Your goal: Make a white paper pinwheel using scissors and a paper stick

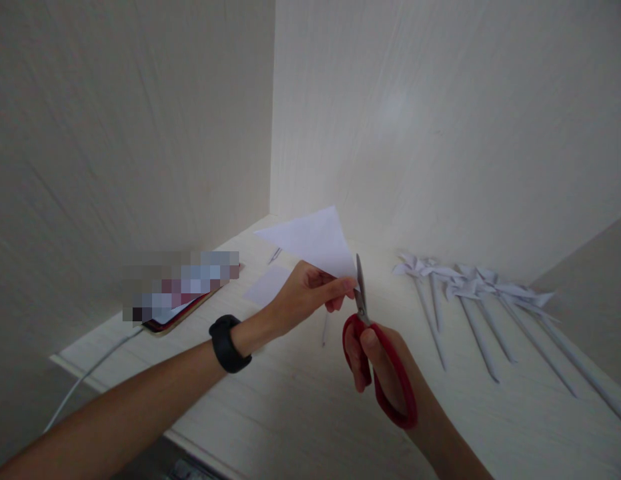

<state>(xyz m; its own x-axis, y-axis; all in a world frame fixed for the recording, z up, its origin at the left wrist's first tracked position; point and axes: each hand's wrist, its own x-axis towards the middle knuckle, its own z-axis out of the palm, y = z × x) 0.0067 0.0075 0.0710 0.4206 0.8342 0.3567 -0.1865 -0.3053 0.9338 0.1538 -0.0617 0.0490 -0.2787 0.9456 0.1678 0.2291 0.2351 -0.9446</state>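
A folded, triangular sheet of white paper (313, 239) is pinched by my left hand (313, 293) at its lower right corner, above the tabletop. On that wrist sits a black band. My right hand (385, 363) grips a pair of scissors (397, 400) with red handles, fingers through the loops. Their metal blades point up and lie along the paper's right edge, close to my left fingertips. Whether the blades are touching the paper I cannot tell. Beneath my left hand another piece of white paper (267, 285) lies flat on the table, partly hidden.
Several white paper pinwheels (465, 283) on rolled paper sticks lie to the right. A phone (185, 303), its screen blurred out, rests at the left with a white cable (97, 363). Thin slender items (275, 255) lie on the table (270, 413). Pale walls rise behind.
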